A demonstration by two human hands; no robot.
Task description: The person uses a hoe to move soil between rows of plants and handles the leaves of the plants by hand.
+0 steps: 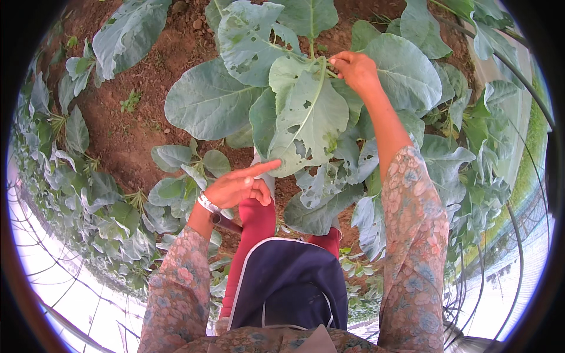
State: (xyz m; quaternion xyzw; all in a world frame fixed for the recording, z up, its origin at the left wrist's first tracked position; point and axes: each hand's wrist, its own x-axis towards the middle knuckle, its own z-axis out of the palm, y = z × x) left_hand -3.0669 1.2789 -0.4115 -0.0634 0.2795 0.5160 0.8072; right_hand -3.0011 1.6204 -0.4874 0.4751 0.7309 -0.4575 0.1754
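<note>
A broad-leaved brassica plant with holed blue-green leaves stands before me. At its crown, my right hand [355, 70] pinches a leaf stalk between thumb and fingers. A pale leaf [309, 119] hangs from the crown towards me, its thick midrib showing and several ragged holes in its blade. My left hand [238, 187] points its index finger at this leaf's lower edge; the fingertip seems to touch it. The other left fingers are loosely curled, with nothing visible in them. A dark rod-like thing [229, 224] shows below the left wrist; whether it is held is hidden.
A more heavily eaten leaf [315, 185] hangs below the pale one. Reddish-brown soil [119, 114] lies to the left, with a smaller brassica plant [181, 176] near my left hand. Dark curved pipes [521, 79] and netting [507, 282] stand on the right.
</note>
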